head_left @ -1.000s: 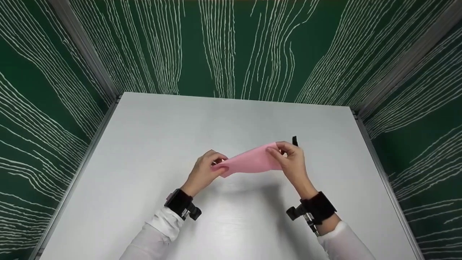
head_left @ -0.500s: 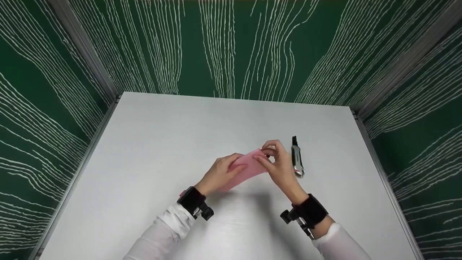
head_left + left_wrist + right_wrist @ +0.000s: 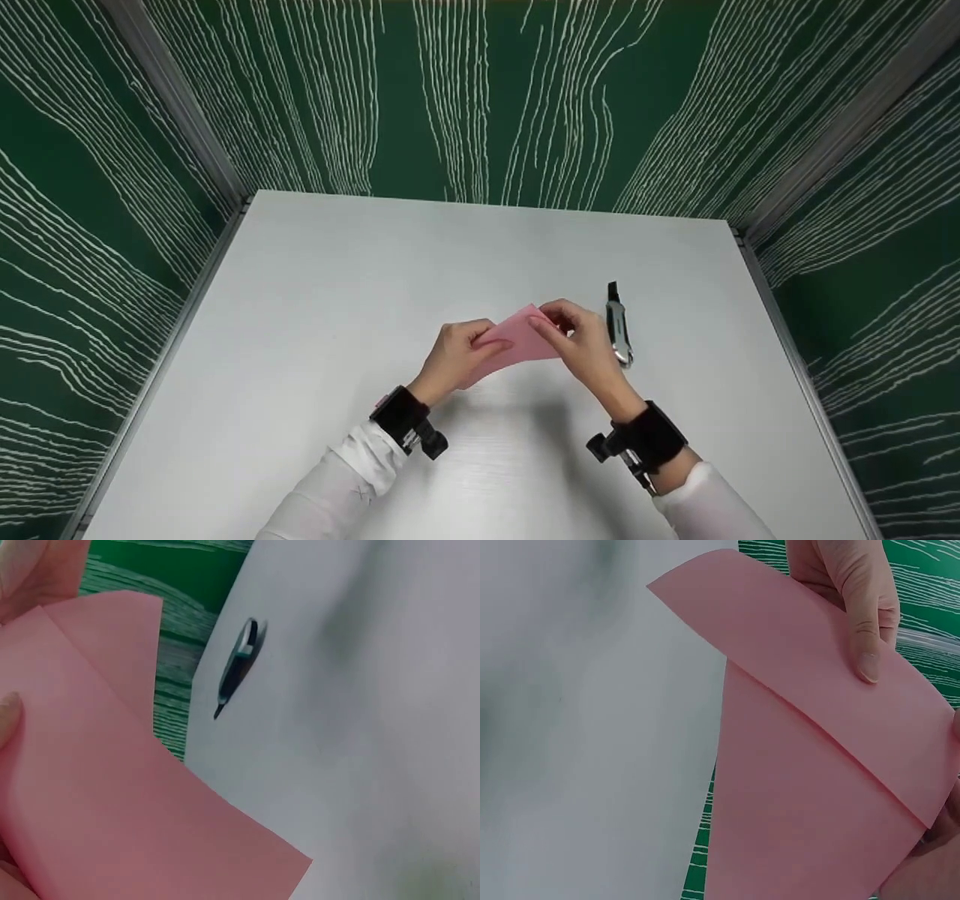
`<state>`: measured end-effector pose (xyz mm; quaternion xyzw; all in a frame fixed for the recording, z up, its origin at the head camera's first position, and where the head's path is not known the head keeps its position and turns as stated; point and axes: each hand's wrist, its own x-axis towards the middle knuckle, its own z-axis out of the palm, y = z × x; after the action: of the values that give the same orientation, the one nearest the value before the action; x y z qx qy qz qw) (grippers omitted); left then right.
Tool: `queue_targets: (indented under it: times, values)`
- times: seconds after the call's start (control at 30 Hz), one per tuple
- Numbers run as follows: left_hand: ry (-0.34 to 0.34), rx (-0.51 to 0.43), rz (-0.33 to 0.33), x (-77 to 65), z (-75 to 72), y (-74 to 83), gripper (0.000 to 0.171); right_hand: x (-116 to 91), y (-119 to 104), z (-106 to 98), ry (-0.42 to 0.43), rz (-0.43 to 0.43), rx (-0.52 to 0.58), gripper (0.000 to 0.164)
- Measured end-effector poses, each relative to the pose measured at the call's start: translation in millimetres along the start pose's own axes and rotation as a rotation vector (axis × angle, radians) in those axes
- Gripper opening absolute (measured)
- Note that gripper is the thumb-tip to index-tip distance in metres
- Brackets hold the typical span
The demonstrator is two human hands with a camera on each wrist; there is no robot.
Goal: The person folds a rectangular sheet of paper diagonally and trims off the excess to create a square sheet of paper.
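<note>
Both hands hold a sheet of pink paper (image 3: pixel 517 341) raised over the white table. The left hand (image 3: pixel 457 351) pinches its left part, thumb on the near face and fingers behind. At the paper's right end the right hand (image 3: pixel 581 337) pinches a corner between thumb and fingers. In the right wrist view the paper (image 3: pixel 817 765) is folded over itself, a flap's straight edge running diagonally across it, and the left thumb presses on that flap. The left wrist view shows the paper (image 3: pixel 112 765) close up, with a second layer behind its upper edge.
A grey and black utility knife (image 3: pixel 619 330) lies on the white table (image 3: pixel 360 262), just right of the right hand. Green walls with white wavy lines (image 3: pixel 480 97) enclose the table's back and sides. Each wrist wears a black strap with a camera.
The hands have come closer together and the paper, stretched between them before, is now folded and tilted. The right hand has shifted left, uncovering the utility knife.
</note>
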<state>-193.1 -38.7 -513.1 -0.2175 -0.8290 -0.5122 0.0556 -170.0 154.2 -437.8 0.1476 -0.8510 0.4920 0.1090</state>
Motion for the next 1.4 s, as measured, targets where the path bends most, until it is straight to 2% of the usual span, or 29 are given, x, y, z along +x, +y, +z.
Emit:
queue_targets:
  times: [0.2, 0.4, 0.53, 0.63, 0.77, 1.07, 1.17, 1.2, 1.4]
  values:
    - [0.011, -0.039, -0.031, -0.5, 1.3, 0.8, 0.029, 0.6, -1.9, 0.2, -0.003, -0.002, 0.007, 0.006]
    - [0.001, -0.056, -0.017, 0.1, 3.9, 2.0, 0.028, 0.7, -3.5, 0.1, 0.008, -0.084, 0.024, 0.005]
    - [0.018, -0.135, -0.032, 0.5, 2.7, 4.0, 0.026, 0.5, -1.0, 1.5, 0.018, -0.13, 0.012, 0.004]
    - [0.026, -0.178, -0.057, 0.3, 1.0, 5.1, 0.021, 0.9, 10.1, 4.9, 0.011, -0.113, 0.016, 0.005]
    - [0.035, -0.176, -0.093, -0.6, -0.5, 7.0, 0.02, 2.0, 25.4, 7.7, -0.028, -0.072, 0.032, 0.008]
    - [0.065, -0.167, -0.109, 1.1, -3.8, 6.8, 0.029, 4.2, 35.6, -1.6, -0.155, -0.034, -0.019, 0.013]
    - [0.056, -0.172, -0.11, 1.6, -4.6, 6.3, 0.03, 4.3, 36.0, -4.2, -0.168, -0.006, -0.037, 0.016]
    - [0.05, -0.171, -0.109, 1.2, -6.0, 11.1, 0.027, 4.3, 36.1, -4.6, -0.168, -0.004, -0.048, 0.016]
    - [0.053, -0.15, -0.073, 1.4, -4.1, 11.2, 0.02, 4.3, 34.4, -3.7, -0.151, -0.028, -0.078, 0.014]
